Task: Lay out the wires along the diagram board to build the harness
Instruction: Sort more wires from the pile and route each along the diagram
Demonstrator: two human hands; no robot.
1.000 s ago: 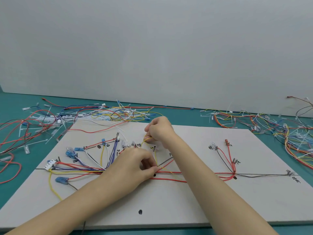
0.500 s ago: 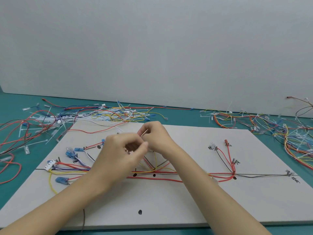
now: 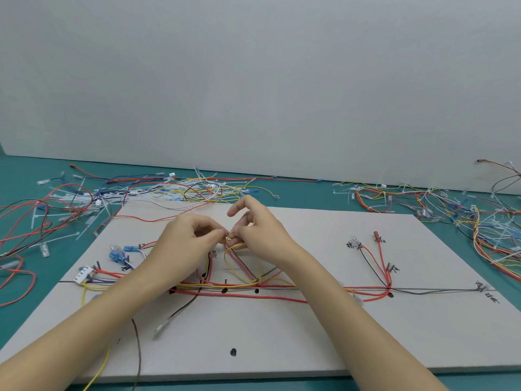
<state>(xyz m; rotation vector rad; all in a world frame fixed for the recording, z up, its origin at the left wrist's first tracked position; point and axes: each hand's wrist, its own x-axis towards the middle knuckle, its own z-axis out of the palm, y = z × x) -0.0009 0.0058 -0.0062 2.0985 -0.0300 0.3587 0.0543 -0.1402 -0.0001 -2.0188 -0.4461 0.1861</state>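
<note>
A pale diagram board point(image 3: 310, 334) lies flat on the teal table, marked with black lines, dots and labels. Red, yellow and black wires point(image 3: 282, 286) run along its horizontal line, with blue connectors point(image 3: 117, 253) at the left and a red terminal point(image 3: 376, 235) at the right. My left hand point(image 3: 186, 246) and my right hand point(image 3: 259, 232) meet above the board's middle. Both pinch the raised end of a thin yellow wire point(image 3: 228, 261) that loops down to the bundle. My right index finger sticks up.
Loose wire piles lie behind the board at the left point(image 3: 70, 204), centre point(image 3: 194, 190) and right point(image 3: 479, 218). A black wire with a clear terminal point(image 3: 163, 324) trails over the board's front left. A grey wall stands behind the table.
My left hand rose from the wire bundle to meet my right hand. Both now hold the yellow wire end lifted, and its loop stands higher off the board.
</note>
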